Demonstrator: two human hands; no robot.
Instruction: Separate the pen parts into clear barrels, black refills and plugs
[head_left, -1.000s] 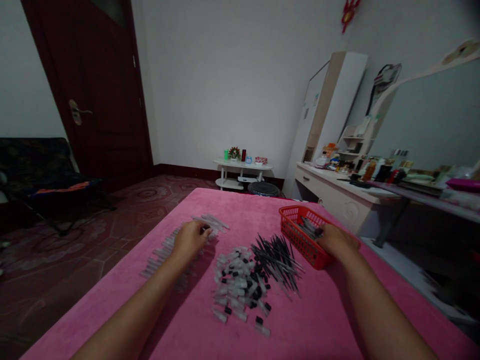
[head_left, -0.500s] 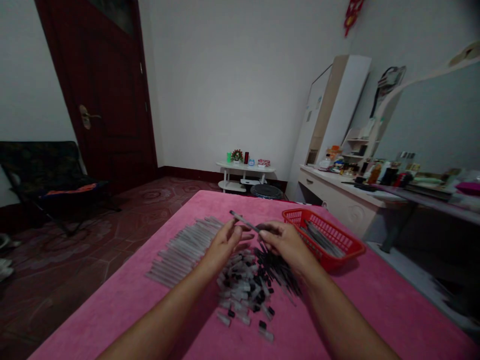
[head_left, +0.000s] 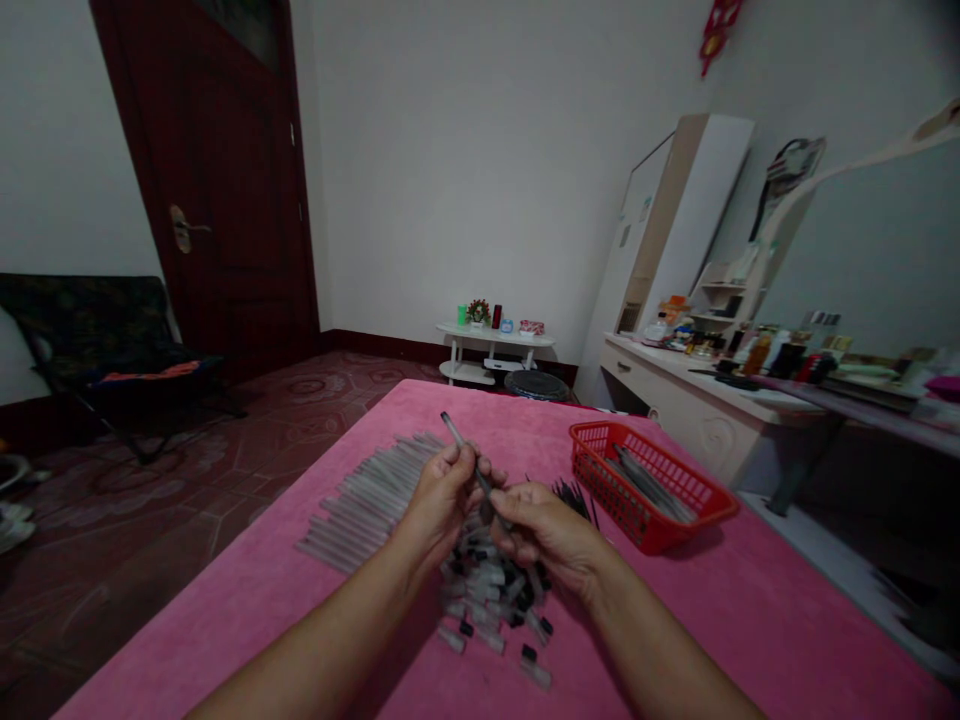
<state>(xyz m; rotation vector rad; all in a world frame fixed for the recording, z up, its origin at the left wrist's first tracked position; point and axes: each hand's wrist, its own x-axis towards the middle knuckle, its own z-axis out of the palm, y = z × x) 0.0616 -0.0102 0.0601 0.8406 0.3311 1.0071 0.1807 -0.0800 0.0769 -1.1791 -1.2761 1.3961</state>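
Observation:
A slim pen (head_left: 453, 430) with a clear barrel and dark tip slants up and away between both hands, above the table. My left hand (head_left: 441, 498) is closed round its middle. The fingers of my right hand (head_left: 544, 525) pinch its near end, which they partly cover. Left of the hands lies a row of clear pen barrels (head_left: 367, 508). Below them is a heap of clear pen caps with black parts (head_left: 487, 590). Thin black rods (head_left: 573, 496), like refills, are partly hidden behind my right hand.
A red plastic basket (head_left: 651, 537) at the right holds several pens (head_left: 646, 480). Pink cloth (head_left: 247, 610) covers the table. Beyond it are a black round stool (head_left: 536, 384) and a low white stand (head_left: 495, 336). A dressing table (head_left: 697, 390) stands to the right.
Both hands have drawn closer together and the pen now points more steeply away. My left fingers, loosely spread before, have closed round it. My right hand has moved left and down.

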